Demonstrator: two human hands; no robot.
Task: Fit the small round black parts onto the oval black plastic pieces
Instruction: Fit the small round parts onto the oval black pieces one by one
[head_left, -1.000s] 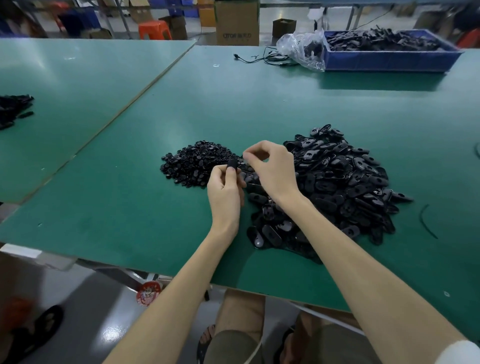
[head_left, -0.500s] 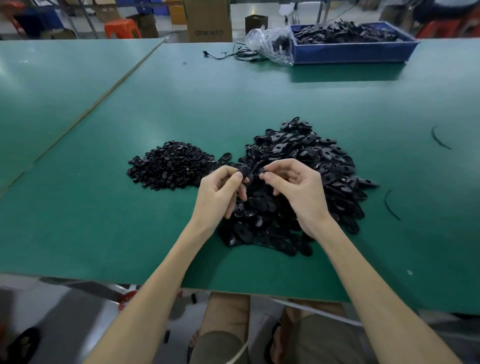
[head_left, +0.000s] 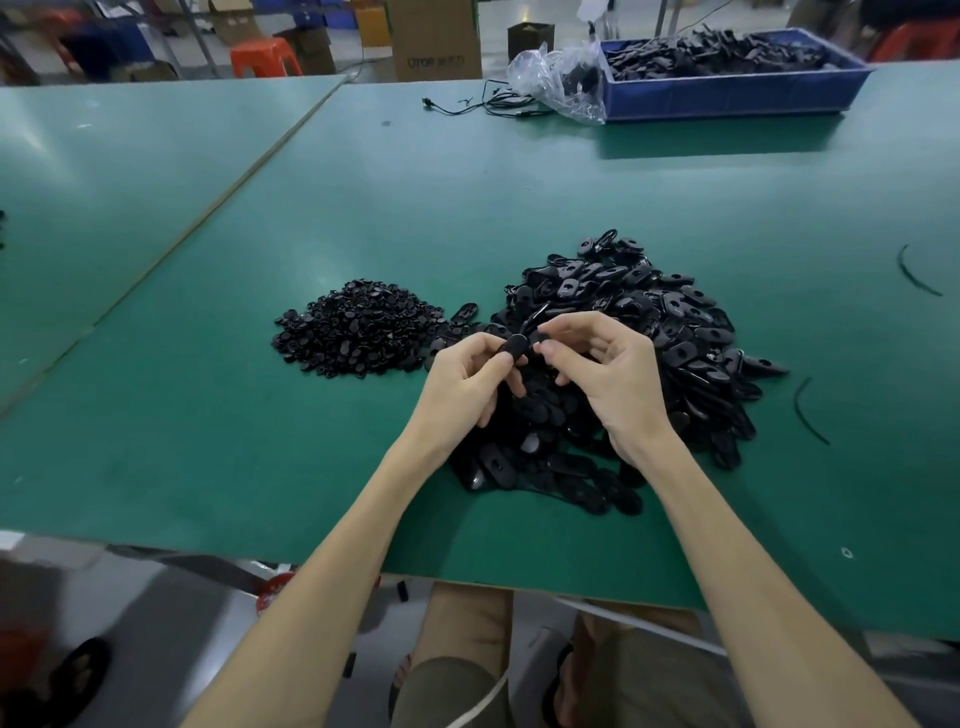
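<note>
Fingertips (head_left: 492, 347) of our left hand (head_left: 467, 384) pinch an oval black piece (head_left: 516, 347); our right hand (head_left: 610, 376) pinches a small black part (head_left: 540, 340) against it. Under both hands lies the oval pile (head_left: 680, 338), the round-parts heap (head_left: 358, 332) just left, a blue crate (head_left: 727, 96) far across the table (head_left: 467, 182).

Inventory by kind, heaps too dense to count

2 tables: main table (head_left: 519, 182), second table (head_left: 104, 171) on its left. 2 heaps: 1 heap of small round parts (head_left: 358, 335), 1 heap of oval pieces (head_left: 675, 332), plus 1 stray oval (head_left: 464, 312) between them. 2 hands: left hand (head_left: 462, 382) pinches 1 held oval piece (head_left: 517, 347), right hand (head_left: 613, 374) pinches 1 small part (head_left: 543, 340). Far edge — 1 blue bin (head_left: 727, 96), 1 clear bag (head_left: 556, 78), 1 cable (head_left: 483, 106). 2 loose black strips (head_left: 917, 275) on the right.
</note>
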